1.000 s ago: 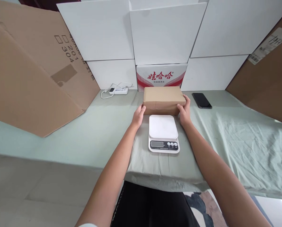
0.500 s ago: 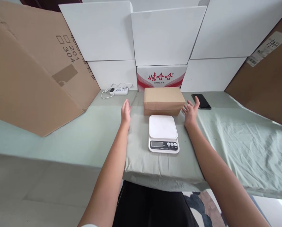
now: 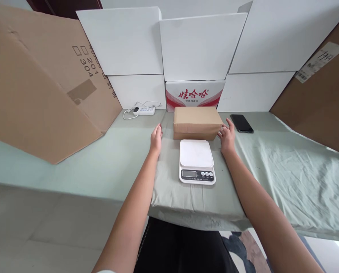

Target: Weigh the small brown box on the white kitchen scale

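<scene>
A small brown cardboard box (image 3: 197,123) lies behind a white kitchen scale (image 3: 196,153), whose plate is bare and whose display shows no readable digits. My left hand (image 3: 156,139) is left of the box with a gap between them, fingers stretched forward and seen edge-on. At the box's right end is my right hand (image 3: 228,137), thumb raised and fingers reaching to the box's lower right edge. Its fingertips are partly hidden, so I cannot tell whether they touch the box. Neither hand holds anything.
A black phone (image 3: 242,123) lies to the right of my right hand. A white power strip (image 3: 144,110) with its cable sits at the back left. White boxes (image 3: 202,47) and a printed carton (image 3: 195,94) form a back wall; large cardboard panels (image 3: 44,94) flank the cloth-covered table (image 3: 124,163).
Both hands have moved inward toward the box, the left to the right and the right slightly to the left. The box and scale stay in place; the view has shifted slightly.
</scene>
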`<state>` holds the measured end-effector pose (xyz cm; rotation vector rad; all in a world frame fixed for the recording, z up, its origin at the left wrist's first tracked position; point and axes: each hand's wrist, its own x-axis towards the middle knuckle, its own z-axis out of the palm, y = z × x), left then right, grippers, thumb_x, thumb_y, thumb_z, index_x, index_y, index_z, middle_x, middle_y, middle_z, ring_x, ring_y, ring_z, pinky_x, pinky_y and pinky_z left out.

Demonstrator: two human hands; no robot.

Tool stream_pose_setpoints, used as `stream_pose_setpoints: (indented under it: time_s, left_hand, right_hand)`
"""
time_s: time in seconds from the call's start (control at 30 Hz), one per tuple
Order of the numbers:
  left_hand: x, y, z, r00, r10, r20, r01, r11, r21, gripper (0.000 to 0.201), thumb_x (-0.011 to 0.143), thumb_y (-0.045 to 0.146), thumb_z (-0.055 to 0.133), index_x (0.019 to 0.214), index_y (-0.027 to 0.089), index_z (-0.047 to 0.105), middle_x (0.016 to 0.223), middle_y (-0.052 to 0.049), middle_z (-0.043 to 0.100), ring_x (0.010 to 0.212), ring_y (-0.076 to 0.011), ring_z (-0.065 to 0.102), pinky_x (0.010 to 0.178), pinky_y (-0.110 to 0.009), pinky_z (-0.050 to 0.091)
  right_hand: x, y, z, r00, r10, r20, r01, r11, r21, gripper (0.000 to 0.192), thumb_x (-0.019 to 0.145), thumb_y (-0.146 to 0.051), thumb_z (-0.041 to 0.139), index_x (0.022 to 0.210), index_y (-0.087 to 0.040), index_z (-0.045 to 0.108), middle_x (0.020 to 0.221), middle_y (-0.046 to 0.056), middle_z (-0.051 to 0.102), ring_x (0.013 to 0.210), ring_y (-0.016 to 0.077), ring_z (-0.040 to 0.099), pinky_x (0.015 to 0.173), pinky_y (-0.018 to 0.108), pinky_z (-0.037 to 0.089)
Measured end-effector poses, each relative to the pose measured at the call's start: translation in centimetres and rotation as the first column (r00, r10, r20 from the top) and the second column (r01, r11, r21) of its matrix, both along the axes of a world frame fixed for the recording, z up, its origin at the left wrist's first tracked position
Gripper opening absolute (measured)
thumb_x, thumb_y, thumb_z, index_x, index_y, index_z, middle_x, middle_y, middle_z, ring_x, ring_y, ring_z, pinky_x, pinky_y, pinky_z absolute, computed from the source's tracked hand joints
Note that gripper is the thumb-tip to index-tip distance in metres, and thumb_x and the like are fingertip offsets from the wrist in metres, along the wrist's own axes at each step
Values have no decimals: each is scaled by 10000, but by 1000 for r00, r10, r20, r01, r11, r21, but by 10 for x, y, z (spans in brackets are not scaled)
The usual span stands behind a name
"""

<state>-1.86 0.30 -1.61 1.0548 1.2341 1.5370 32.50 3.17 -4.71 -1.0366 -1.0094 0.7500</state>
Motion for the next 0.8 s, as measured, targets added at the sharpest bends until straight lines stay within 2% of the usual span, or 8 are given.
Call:
stream_pose_setpoints:
  time_s: [0.17, 0.47, 0.6, 0.8]
  left_hand:
    - [3, -1, -7, 997, -39, -61, 40, 999, 24, 758, 1097, 641, 501, 1670, 150, 562, 1825, -153, 498, 1728, -290, 450, 1403, -396, 415]
    - [6, 5, -20, 967, -138, -214, 146, 989, 22, 792, 1063, 716, 501, 1663, 206, 587, 1825, -113, 506, 1739, -281, 428, 1451, -476, 326]
    - [8, 4, -21, 958, -163, -235, 174, 984, 25, 827, 1055, 734, 498, 1674, 192, 577, 1827, -118, 500, 1742, -297, 423, 1451, -486, 327]
    - [13, -2, -18, 951, -198, -238, 207, 978, 16, 754, 1059, 725, 514, 1636, 251, 626, 1815, -72, 525, 1741, -292, 426, 1453, -490, 315]
  right_hand:
    - [-4, -5, 6, 1000, 21, -12, -21, 1000, -8, 700, 845, -587, 683, 1512, -416, 558, 1540, 71, 705, 1462, 321, 685, 1235, 604, 559]
    - [-10, -11, 13, 999, 47, -19, -48, 999, -27, 706, 849, -559, 710, 1517, -383, 563, 1541, 62, 725, 1453, 332, 685, 1241, 573, 554]
    - [-11, -12, 12, 999, 49, 12, -48, 999, -25, 701, 872, -552, 682, 1539, -368, 572, 1518, 65, 742, 1420, 329, 708, 1229, 574, 565]
    - [-12, -12, 13, 997, 47, 60, -45, 999, -21, 691, 882, -579, 677, 1540, -385, 594, 1490, 55, 762, 1398, 333, 714, 1209, 572, 590]
